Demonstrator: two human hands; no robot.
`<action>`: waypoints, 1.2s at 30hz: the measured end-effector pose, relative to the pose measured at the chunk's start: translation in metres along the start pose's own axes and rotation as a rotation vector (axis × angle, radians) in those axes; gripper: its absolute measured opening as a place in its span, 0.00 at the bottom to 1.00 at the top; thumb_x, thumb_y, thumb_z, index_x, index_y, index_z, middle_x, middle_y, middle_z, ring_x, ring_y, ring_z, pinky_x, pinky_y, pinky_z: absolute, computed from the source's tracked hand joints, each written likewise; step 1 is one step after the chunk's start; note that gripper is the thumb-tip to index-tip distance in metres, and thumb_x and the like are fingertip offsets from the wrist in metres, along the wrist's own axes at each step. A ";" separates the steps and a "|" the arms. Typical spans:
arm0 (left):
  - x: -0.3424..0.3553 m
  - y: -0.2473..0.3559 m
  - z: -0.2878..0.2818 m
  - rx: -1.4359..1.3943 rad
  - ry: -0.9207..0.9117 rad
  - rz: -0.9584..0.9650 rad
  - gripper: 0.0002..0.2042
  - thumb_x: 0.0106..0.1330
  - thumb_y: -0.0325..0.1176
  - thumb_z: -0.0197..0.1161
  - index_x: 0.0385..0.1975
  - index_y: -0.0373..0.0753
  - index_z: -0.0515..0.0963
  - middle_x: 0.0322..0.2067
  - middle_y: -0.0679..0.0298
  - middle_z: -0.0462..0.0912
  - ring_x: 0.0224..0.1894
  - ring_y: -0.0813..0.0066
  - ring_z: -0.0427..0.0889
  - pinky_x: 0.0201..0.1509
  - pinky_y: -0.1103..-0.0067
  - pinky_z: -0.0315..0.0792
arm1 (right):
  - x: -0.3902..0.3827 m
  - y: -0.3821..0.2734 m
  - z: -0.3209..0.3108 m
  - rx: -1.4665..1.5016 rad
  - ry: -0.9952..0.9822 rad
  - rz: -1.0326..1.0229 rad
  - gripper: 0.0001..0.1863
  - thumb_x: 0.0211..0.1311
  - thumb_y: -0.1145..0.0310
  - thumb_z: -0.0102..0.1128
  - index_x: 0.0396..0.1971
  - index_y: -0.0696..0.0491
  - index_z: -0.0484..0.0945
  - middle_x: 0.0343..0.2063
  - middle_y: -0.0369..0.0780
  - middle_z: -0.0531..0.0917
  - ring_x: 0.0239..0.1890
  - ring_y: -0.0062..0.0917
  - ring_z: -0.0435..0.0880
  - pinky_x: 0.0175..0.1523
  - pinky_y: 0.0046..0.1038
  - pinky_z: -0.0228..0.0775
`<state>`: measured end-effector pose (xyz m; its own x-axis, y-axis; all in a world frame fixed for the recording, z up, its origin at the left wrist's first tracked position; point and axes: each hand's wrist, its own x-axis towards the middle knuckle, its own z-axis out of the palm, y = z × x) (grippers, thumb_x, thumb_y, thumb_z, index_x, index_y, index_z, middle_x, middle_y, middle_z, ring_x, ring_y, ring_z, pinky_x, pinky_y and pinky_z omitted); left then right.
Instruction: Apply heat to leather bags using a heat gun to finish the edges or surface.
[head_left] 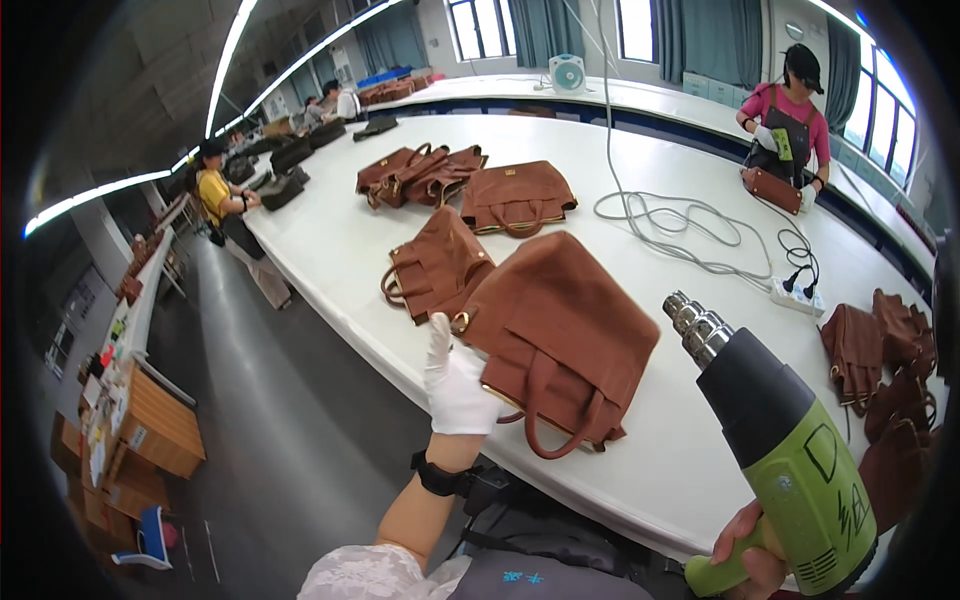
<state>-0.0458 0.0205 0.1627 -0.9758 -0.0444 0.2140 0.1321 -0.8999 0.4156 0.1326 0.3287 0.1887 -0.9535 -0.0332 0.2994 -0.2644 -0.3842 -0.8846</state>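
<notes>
My left hand (458, 390), in a white glove with a black strap at the wrist, grips a brown leather bag (560, 310) by its left side, thumb up and fingers partly hidden. The bag tilts above the white table, its handles hanging toward me. Beside it, another brown bag (430, 260) lies on the table. My right hand (745, 550), bare-fingered, is wrapped round the handle of a green and black heat gun (790, 450), whose stepped metal nozzle points up and left, to the right of the bag.
The white table (330, 220) bears more brown bags (515, 190), another pile (850, 350) at right, dark bags (290, 155), cables and a power strip (797, 295). A co-worker (785, 130) works opposite; another (225, 200) stands along the left edge. Boxes (150, 430) line the aisle's far side.
</notes>
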 end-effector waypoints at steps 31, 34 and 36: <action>-0.069 -0.002 -0.078 -0.199 0.085 -0.085 0.27 0.69 0.48 0.44 0.63 0.39 0.54 0.61 0.59 0.59 0.63 0.61 0.59 0.65 0.64 0.56 | 0.105 0.032 0.074 -0.588 -0.158 0.261 0.29 0.40 0.72 0.63 0.47 0.64 0.67 0.24 0.44 0.75 0.16 0.26 0.73 0.19 0.22 0.65; -0.067 -0.005 -0.088 -0.146 0.154 -0.072 0.28 0.68 0.49 0.46 0.63 0.39 0.54 0.61 0.59 0.60 0.63 0.60 0.59 0.66 0.63 0.54 | 0.107 0.031 0.064 -0.306 -0.113 0.382 0.28 0.40 0.72 0.63 0.46 0.64 0.67 0.25 0.45 0.75 0.16 0.26 0.73 0.19 0.22 0.65; -0.065 -0.006 -0.093 -0.131 0.194 -0.063 0.28 0.68 0.48 0.46 0.63 0.38 0.55 0.61 0.59 0.60 0.63 0.60 0.59 0.66 0.63 0.54 | 0.112 0.026 0.070 -0.384 -0.149 0.268 0.27 0.40 0.72 0.62 0.44 0.64 0.68 0.26 0.45 0.75 0.17 0.27 0.73 0.20 0.22 0.65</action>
<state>0.0009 -0.0111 0.0644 -0.9983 -0.0573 0.0115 0.0581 -0.9517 0.3016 0.0288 0.2504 0.2243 -0.9717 -0.2266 0.0662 -0.0734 0.0232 -0.9970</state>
